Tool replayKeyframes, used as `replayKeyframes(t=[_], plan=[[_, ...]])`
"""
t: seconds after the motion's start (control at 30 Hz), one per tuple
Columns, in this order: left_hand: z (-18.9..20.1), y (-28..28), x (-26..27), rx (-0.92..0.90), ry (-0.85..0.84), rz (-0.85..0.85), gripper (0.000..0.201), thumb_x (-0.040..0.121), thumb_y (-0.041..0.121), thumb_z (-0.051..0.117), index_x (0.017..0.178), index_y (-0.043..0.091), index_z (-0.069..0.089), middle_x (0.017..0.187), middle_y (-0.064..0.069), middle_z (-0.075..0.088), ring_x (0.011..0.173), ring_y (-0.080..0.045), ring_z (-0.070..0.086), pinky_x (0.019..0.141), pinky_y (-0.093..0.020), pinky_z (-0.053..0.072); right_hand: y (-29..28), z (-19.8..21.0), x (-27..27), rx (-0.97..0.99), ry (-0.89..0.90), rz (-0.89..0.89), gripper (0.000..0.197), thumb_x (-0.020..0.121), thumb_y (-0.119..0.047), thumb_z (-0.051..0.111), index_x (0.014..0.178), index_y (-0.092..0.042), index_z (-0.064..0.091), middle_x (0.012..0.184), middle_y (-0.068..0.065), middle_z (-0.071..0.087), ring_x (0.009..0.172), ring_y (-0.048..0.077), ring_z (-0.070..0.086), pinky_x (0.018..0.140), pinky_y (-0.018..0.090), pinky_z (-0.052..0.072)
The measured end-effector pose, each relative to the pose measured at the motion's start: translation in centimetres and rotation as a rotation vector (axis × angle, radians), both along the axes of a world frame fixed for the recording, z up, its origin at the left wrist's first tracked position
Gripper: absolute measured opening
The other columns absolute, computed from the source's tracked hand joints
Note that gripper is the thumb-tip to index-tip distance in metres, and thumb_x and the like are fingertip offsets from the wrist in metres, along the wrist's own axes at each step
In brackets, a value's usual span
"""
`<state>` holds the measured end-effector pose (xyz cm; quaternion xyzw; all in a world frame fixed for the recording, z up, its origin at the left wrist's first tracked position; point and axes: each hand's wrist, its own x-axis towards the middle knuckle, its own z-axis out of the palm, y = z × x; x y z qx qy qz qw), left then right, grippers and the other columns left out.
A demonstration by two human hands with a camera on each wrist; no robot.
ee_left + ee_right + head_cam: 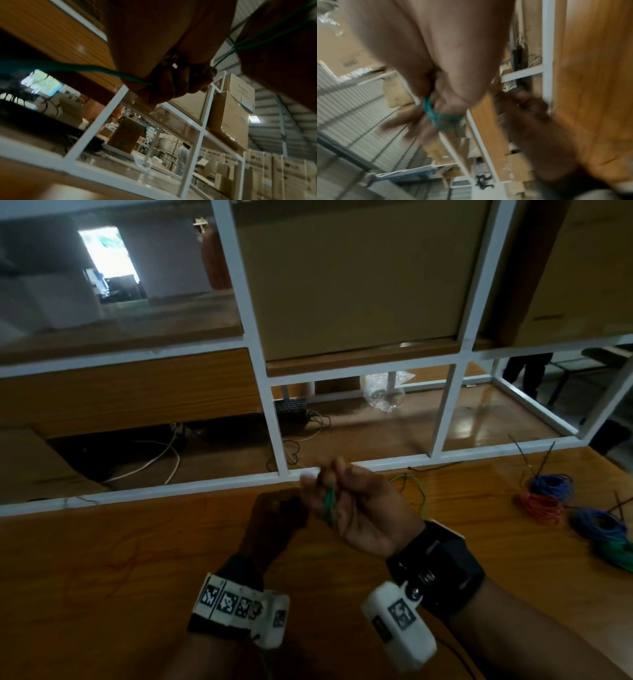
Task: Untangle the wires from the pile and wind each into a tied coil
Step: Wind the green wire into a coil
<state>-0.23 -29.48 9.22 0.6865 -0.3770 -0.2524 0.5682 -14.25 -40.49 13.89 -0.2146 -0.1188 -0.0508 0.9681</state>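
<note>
Green wire (pixel 328 503) coil gripped in right hand (pixel 359 508); left hand (pixel 274 518) pinches strand.

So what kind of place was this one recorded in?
Most likely a warehouse or stockroom: stacked cardboard boxes fill the background, a corrugated metal roof runs overhead, and the wooden workbench stands behind a white-framed glass partition.

no legible txt, carton (pixel 236 88) print too blurry

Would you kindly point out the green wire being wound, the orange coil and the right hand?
green wire (pixel 329 501), head view, loops between the fingers
orange coil (pixel 541 507), head view, its wound ring
right hand (pixel 363 508), head view, palm
</note>
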Motion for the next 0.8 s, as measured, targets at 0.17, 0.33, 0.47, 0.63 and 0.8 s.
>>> replayKeyframes(t=[0.17, 0.33, 0.47, 0.63, 0.8], plan=[[-2.2, 0.0, -2.1, 0.029, 0.076, 0.048, 0.017, 0.086, 0.023, 0.071, 0.071, 0.031, 0.075, 0.06, 0.007, 0.066, 0.052, -0.009, 0.055, 0.049, -0.023, 0.044, -2.8, 2.8, 2.0, 0.214, 0.081, -0.575, 0.034, 0.111, -0.018, 0.034, 0.126, -0.001, 0.06, 0.13, 0.017, 0.068, 0.125, 0.024, 0.064, 0.084, 0.032, 0.062], [-2.9, 1.8, -1.9, 0.127, 0.044, 0.037, 0.015, 0.089, 0.037, 0.068, 0.082, 0.026, 0.076, 0.073, 0.012, 0.072, 0.068, 0.0, 0.066, 0.062, -0.021, 0.053, -4.7, -1.8, 3.7, -0.327, 0.39, -1.053, 0.035, 0.112, -0.024, 0.036, 0.119, -0.003, 0.062, 0.111, 0.008, 0.077, 0.118, 0.021, 0.068, 0.1, 0.033, 0.052], [-2.7, 3.9, -0.1, 0.157, -0.046, 0.104, 0.018, 0.08, 0.044, 0.075, 0.086, 0.027, 0.078, 0.087, 0.007, 0.076, 0.081, -0.012, 0.072, 0.077, -0.038, 0.058, -5.2, -5.6, 2.9, -1.015, 0.53, -1.354, 0.035, 0.11, -0.025, 0.044, 0.095, -0.006, 0.069, 0.105, -0.004, 0.076, 0.102, 0.0, 0.066, 0.092, 0.024, 0.05], [-0.6, 5.9, 1.0, 0.157, -0.218, 0.196, 0.011, 0.079, 0.041, 0.075, 0.085, 0.032, 0.075, 0.08, 0.012, 0.074, 0.075, -0.007, 0.069, 0.064, -0.027, 0.057, -5.3, -5.8, 1.5, -1.82, 0.557, -0.635, 0.023, 0.108, -0.019, 0.044, 0.095, -0.024, 0.062, 0.091, -0.006, 0.063, 0.076, 0.004, 0.058, 0.073, 0.025, 0.043], [1.9, 5.3, 2.2, -0.016, -0.366, 0.198, 0.017, 0.081, 0.024, 0.076, 0.084, 0.039, 0.069, 0.082, 0.031, 0.068, 0.085, 0.012, 0.063, 0.069, -0.008, 0.048, -1.6, -7.1, 0.9, -1.288, 0.479, -0.002, 0.048, 0.109, -0.045, 0.041, 0.12, -0.008, 0.069, 0.115, 0.012, 0.075, 0.11, 0.029, 0.07, 0.101, 0.046, 0.054]])
